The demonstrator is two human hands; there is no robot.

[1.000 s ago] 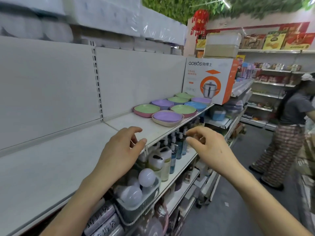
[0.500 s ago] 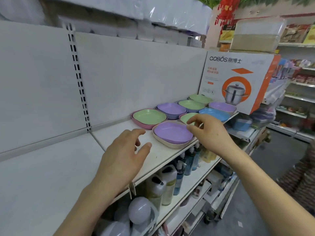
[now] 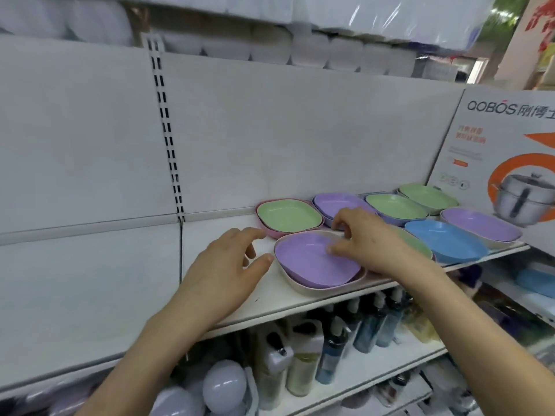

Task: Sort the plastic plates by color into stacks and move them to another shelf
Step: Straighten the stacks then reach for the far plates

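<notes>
Several plastic plates lie in mixed pairs on the white shelf [image 3: 228, 298]. Nearest is a purple plate [image 3: 306, 261] nested in a cream one [image 3: 330, 288]. Behind it a green plate [image 3: 286, 216] sits in a pink one, and a second purple plate [image 3: 333, 202] follows. Further right are two green plates [image 3: 393, 205], a blue plate [image 3: 444, 240] and a purple plate [image 3: 480, 226]. My right hand [image 3: 368, 238] hovers over the near purple plate's right rim, fingers curled, holding nothing. My left hand [image 3: 223, 270] is open just left of that plate.
A white and orange cooker box [image 3: 495, 151] stands at the shelf's right end. The shelf section to the left [image 3: 75, 295] holds nothing. Bottles [image 3: 333, 346] and white bulbs [image 3: 223, 382] fill the shelf below. Wrapped white rolls [image 3: 270, 43] line the shelf above.
I have come closer to the plates. My right hand moved left from the green plate onto the near purple plate's rim. My left hand advanced toward that plate's left edge.
</notes>
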